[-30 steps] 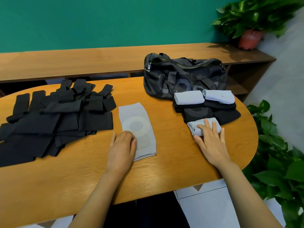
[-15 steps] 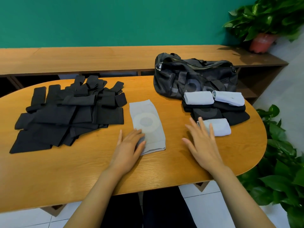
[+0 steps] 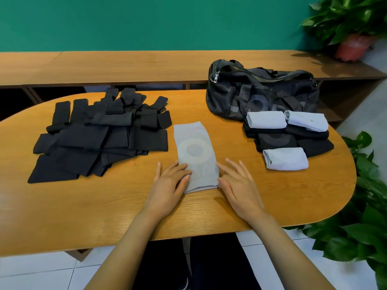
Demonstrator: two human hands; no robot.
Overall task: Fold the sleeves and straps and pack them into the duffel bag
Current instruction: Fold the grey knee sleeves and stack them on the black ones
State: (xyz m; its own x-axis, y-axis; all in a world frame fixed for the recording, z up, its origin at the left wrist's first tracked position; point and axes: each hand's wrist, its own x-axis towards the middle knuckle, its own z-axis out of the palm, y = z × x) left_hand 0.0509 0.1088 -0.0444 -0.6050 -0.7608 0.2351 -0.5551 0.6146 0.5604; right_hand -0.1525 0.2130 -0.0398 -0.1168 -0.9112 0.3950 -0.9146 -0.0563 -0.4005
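Bare wood of the table lay open along the near edge, outside the left hand and the right hand, which flanked the near end of the grey sleeve; a narrow strip ran between the sleeve and the black pile of straps, a wider one between the sleeve and the folded stack; that stack sat just in front of the duffel bag, barring a low reach from the near side; wood left of the bag was bare; plant leaves crowded the table's right end.
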